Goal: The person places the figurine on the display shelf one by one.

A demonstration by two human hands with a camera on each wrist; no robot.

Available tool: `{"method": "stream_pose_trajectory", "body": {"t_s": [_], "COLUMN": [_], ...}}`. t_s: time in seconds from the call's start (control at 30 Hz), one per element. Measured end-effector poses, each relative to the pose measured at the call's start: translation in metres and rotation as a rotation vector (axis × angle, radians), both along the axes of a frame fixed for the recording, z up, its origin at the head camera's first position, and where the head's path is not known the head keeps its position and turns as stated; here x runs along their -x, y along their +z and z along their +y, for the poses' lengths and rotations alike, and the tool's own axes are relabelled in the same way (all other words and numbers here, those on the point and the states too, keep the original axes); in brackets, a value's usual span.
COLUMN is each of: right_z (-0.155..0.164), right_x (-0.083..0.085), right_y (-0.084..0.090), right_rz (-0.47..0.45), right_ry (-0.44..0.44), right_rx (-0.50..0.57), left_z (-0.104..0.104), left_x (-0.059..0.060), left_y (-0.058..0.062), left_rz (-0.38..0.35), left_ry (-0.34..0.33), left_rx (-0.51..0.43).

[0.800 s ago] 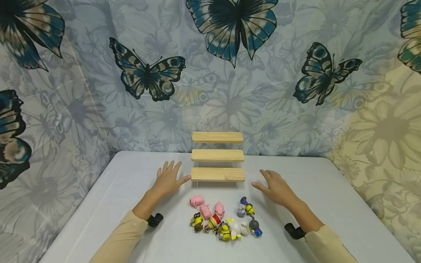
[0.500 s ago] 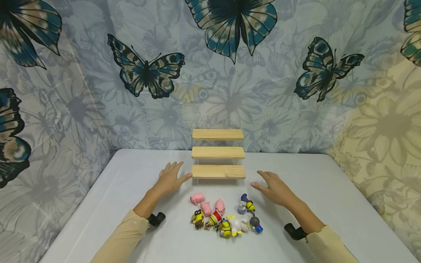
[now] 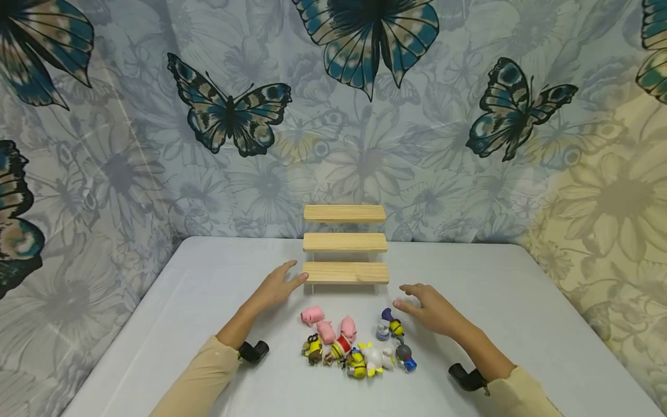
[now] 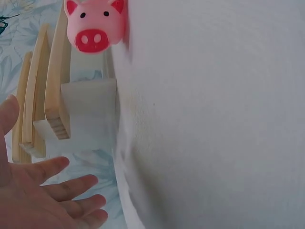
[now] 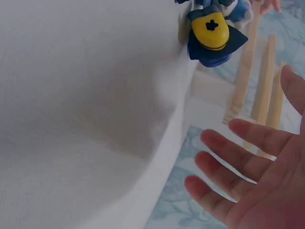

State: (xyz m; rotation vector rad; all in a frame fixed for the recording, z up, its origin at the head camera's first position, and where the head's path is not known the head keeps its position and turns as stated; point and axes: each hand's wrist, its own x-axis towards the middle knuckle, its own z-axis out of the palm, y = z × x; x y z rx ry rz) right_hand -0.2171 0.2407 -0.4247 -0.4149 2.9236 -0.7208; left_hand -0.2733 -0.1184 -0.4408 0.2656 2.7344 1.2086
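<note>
Both hands are hovering with loose, empty grips: the left hand (image 3: 275, 288) beside the steps (image 3: 345, 272), the right hand (image 3: 431, 307) nearing the toys (image 3: 354, 341), which are lying heaped on the worktop (image 3: 521, 313), within easy reach

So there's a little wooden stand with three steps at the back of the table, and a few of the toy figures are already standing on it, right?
Not quite. The wooden stand has three steps, but all are bare in the head view. The toy figures lie on the table in front of it, between the left hand and right hand.
</note>
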Motion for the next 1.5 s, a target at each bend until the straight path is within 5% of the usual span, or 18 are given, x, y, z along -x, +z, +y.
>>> {"method": "stream_pose_trajectory", "body": {"t_s": [0.57, 1.0, 1.5], "right_z": [-0.004, 0.000, -0.012], "right_x": [-0.012, -0.009, -0.011], "right_y": [-0.006, -0.006, -0.015], "right_rz": [-0.134, -0.144, -0.099], "right_ry": [0.056, 0.148, 0.062], "right_rx": [0.046, 0.023, 0.035], "left_z": [0.012, 0.021, 0.017], "left_x": [0.002, 0.005, 0.005], "left_y": [-0.009, -0.008, -0.014], "left_rz": [-0.024, -0.035, -0.080], "left_ry": [0.042, 0.127, 0.200], "left_rx": [-0.096, -0.226, -0.333]}}
